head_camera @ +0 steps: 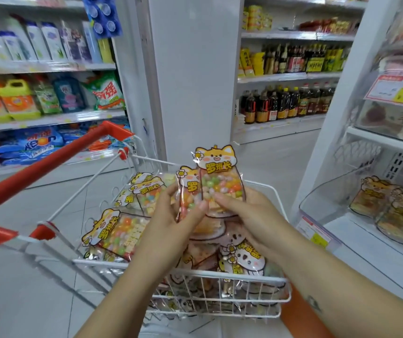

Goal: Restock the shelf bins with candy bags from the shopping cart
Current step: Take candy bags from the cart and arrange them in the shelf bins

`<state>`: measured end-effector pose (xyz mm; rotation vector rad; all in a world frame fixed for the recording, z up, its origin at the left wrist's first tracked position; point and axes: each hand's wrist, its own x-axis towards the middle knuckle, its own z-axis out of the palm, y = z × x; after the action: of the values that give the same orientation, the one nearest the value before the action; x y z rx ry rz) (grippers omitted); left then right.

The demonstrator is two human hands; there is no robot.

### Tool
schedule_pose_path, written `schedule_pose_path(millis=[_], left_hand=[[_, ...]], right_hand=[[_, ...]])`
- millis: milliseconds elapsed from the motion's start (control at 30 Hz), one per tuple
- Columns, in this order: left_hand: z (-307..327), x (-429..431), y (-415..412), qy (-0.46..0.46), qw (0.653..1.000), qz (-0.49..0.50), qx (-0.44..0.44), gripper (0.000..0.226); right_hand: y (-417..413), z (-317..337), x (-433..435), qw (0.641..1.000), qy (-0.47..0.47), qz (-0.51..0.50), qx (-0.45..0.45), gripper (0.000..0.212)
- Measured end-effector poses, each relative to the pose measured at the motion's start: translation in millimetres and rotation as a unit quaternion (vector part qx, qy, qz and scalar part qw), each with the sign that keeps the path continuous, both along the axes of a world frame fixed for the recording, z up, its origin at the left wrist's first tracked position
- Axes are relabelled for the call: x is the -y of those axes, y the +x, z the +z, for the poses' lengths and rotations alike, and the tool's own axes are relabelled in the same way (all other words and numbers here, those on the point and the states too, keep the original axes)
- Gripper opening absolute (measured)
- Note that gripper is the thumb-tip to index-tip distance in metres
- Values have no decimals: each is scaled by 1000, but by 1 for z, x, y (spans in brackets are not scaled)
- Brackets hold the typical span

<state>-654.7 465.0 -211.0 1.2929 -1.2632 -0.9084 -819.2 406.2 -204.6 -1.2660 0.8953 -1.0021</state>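
Over the white wire shopping cart [195, 273] both my hands hold candy bags upright. My left hand [171, 215] grips a clear bag with a cat-face top [188, 189], partly hidden behind the other. My right hand [249, 215] grips the front candy bag [220, 176], full of coloured sweets. The two bags overlap and touch. More candy bags [120, 230] lie piled in the cart. At the right, a clear shelf bin [317, 198] holds several of the same bags [390, 211].
The cart's red handle [49, 164] crosses the left side. Detergent shelves [49, 118] stand at the left, a white pillar [195, 69] behind the cart, bottle shelves [285, 101] at the back. A price tag [313, 232] hangs on the bin's front.
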Motion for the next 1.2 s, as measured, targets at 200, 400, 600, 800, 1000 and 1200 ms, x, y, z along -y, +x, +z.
schedule_pose_path(millis=[200, 400, 600, 800, 1000, 1200], left_hand=[[3, 21, 19, -28, 991, 118, -57, 55], [15, 27, 53, -13, 983, 168, -67, 57], [23, 4, 89, -29, 968, 248, -38, 59], [37, -21, 94, -36, 964, 263, -31, 65], [42, -26, 94, -36, 961, 271, -35, 64], [27, -18, 84, 0, 965, 247, -83, 57]], right_hand=[[12, 24, 33, 981, -80, 81, -157, 18], [10, 19, 73, 935, -136, 71, -319, 21], [63, 8, 64, 870, -215, 139, -421, 53], [107, -5, 62, 840, -203, 82, -497, 111], [105, -2, 63, 915, -172, 67, -358, 37], [73, 24, 38, 995, -82, -1, -62, 18]])
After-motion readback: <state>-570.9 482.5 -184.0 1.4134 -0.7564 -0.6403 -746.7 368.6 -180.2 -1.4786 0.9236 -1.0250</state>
